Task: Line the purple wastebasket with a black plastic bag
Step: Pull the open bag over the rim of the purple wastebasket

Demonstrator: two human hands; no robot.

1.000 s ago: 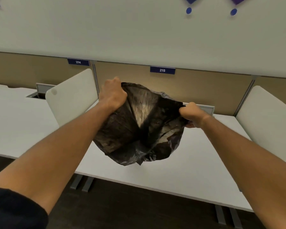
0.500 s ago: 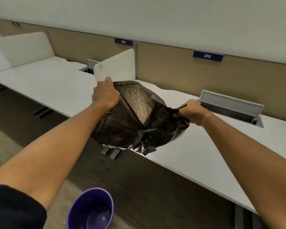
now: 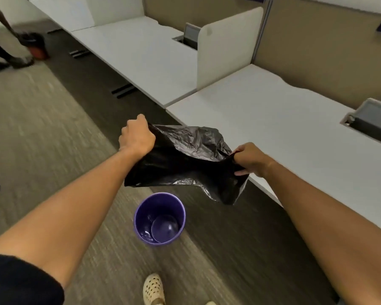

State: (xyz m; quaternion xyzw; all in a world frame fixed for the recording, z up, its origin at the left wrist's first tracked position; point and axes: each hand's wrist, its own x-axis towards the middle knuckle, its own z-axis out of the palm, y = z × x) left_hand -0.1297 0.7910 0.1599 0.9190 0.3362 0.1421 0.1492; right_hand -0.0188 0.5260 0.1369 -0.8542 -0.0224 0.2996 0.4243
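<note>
A crumpled black plastic bag (image 3: 185, 164) hangs stretched between my two hands at mid-frame. My left hand (image 3: 136, 135) is a fist closed on the bag's left edge. My right hand (image 3: 249, 158) pinches the bag's right edge. The purple wastebasket (image 3: 160, 219) stands upright on the carpet just below the bag, its mouth open and its inside bare. The bag's lower fold hangs above and slightly right of the basket's rim, not touching it.
White desks (image 3: 295, 128) with low dividers (image 3: 227, 45) run along the right. My foot in a cream shoe (image 3: 153, 289) is near the bottom edge. Another person's legs (image 3: 0, 51) and a dark bin (image 3: 34, 44) are at the far upper left.
My view has tilted down and turned left, so the wastebasket is now fully in sight. Both hands have lowered the bag from above the desk to over the floor, above the basket.
</note>
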